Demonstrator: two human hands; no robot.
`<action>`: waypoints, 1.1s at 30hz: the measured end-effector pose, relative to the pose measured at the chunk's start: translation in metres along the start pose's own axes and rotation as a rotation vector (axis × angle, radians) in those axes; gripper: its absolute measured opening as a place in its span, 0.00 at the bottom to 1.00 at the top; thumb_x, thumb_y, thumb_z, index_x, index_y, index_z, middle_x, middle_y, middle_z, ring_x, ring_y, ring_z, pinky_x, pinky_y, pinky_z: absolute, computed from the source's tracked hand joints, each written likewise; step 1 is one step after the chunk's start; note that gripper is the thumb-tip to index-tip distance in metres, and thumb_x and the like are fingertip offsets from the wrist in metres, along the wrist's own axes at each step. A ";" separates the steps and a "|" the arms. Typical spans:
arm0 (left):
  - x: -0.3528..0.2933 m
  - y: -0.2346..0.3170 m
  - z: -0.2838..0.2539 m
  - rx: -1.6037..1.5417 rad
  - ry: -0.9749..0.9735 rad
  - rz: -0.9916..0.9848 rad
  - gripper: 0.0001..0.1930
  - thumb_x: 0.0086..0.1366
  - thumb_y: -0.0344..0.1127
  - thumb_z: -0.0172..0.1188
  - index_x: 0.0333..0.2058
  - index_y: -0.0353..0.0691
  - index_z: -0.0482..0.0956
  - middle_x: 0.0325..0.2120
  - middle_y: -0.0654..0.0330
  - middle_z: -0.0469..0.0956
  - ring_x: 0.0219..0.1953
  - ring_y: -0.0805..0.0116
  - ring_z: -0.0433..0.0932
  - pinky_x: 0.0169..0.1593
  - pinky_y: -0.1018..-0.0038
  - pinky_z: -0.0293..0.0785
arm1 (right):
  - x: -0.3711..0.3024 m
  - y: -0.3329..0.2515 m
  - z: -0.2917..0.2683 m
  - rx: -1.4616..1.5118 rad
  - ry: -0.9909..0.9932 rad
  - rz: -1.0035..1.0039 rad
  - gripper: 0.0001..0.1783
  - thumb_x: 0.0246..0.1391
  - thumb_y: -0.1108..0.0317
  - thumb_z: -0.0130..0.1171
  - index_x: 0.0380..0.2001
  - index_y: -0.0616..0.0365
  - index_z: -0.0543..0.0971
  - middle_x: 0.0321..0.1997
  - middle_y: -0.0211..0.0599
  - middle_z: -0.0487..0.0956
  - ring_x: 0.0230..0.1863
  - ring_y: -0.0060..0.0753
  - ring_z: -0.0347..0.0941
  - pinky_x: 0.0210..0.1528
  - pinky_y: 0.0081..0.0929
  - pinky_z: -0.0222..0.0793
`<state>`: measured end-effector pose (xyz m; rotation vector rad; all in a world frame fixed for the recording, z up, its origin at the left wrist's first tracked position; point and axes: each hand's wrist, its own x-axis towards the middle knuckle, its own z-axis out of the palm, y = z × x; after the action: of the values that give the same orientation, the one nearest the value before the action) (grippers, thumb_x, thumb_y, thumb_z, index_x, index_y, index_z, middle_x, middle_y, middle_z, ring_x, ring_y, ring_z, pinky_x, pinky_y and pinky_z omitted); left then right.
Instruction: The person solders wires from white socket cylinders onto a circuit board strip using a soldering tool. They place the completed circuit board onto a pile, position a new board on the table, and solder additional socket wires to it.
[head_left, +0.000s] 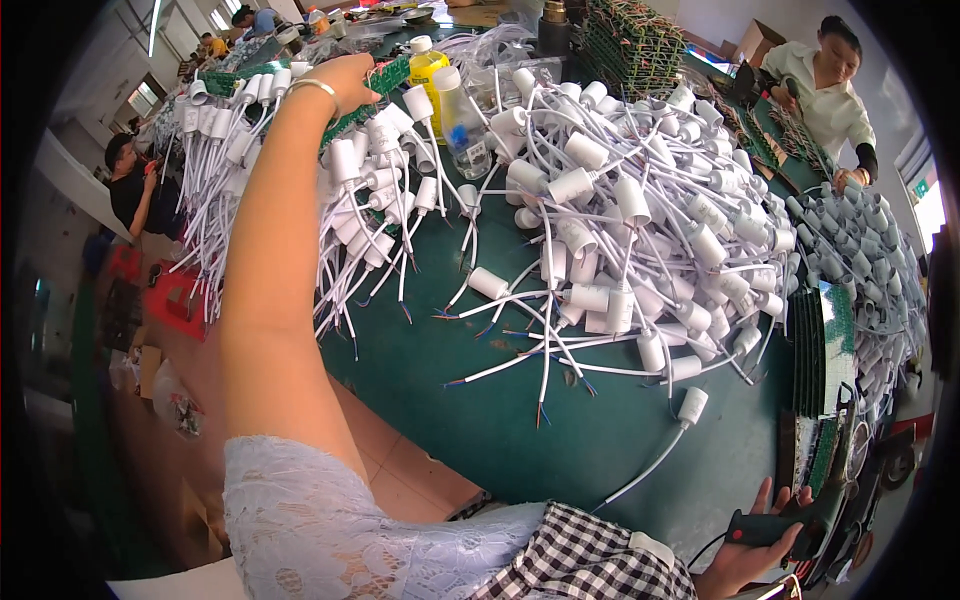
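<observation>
One green board (390, 74) lies at the left hand (350, 86), which appears wrapped around it, the grip being partly hidden, above white sockets (344, 160) at the counter's (430, 370) left. The board's long axis slants up and rightward. The right hand (745, 563), well apart at lower right, holds a black tool (768, 528) loosely.

Near tabletop (460, 430) is mostly free — heaped white sockets (632, 202) block beyond.
</observation>
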<state>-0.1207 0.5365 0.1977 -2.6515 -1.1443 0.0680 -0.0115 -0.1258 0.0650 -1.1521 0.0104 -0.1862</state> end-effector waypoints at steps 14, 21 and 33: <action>-0.241 -0.114 -0.112 -0.894 0.674 0.025 0.16 0.70 0.39 0.48 0.52 0.38 0.73 0.47 0.65 0.75 0.50 0.76 0.70 0.56 0.80 0.61 | 0.006 0.004 0.008 0.080 -0.098 0.072 0.30 0.61 0.54 0.45 0.61 0.60 0.58 0.61 0.36 0.63 0.56 0.32 0.63 0.65 0.50 0.55; -0.153 -0.079 -0.042 -0.017 0.335 0.275 0.07 0.62 0.38 0.54 0.35 0.59 0.82 0.35 0.73 0.77 0.46 0.71 0.69 0.57 0.59 0.48 | 0.000 -0.002 -0.002 0.036 -0.063 0.030 0.30 0.61 0.54 0.44 0.61 0.59 0.58 0.62 0.35 0.62 0.56 0.32 0.62 0.66 0.51 0.55; -0.162 -0.026 0.103 -0.238 0.543 0.222 0.16 0.61 0.35 0.55 0.49 0.49 0.75 0.55 0.61 0.68 0.64 0.55 0.56 0.62 0.45 0.46 | 0.002 -0.012 -0.021 0.057 -0.134 0.005 0.30 0.61 0.53 0.44 0.62 0.59 0.57 0.61 0.35 0.62 0.57 0.32 0.62 0.66 0.51 0.54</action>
<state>-0.2652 0.4583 0.0950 -2.7223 -0.7118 -0.7415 -0.0133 -0.1498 0.0681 -1.1054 -0.1095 -0.1044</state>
